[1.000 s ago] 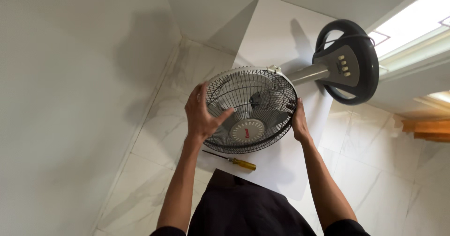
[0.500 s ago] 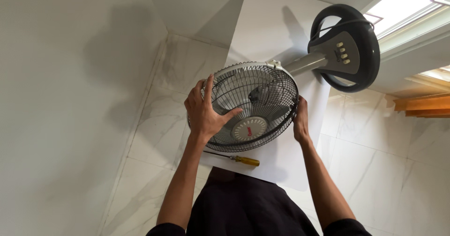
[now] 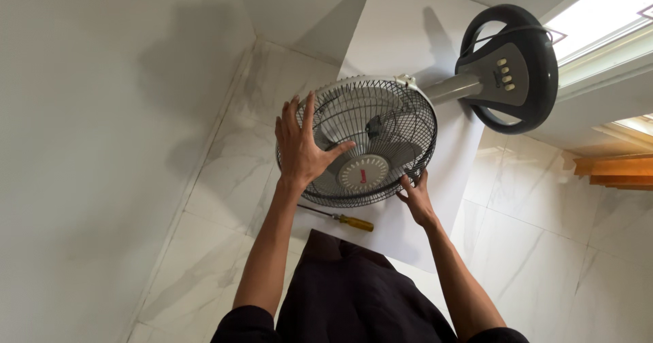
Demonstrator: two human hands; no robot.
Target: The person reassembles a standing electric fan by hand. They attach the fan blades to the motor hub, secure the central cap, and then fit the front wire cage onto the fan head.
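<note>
At frame centre lies a fan, its black wire guard domed over grey blades (pale hub cap). The left hand lies spread on it; the right hand seemingly pinches the lower rim.

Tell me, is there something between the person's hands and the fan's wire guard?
Nothing visible. The left hand lies flat on the wire guard at its left side, and the right hand touches its lower right rim. The screwdriver lies apart on the white sheet, below the guard.
</note>
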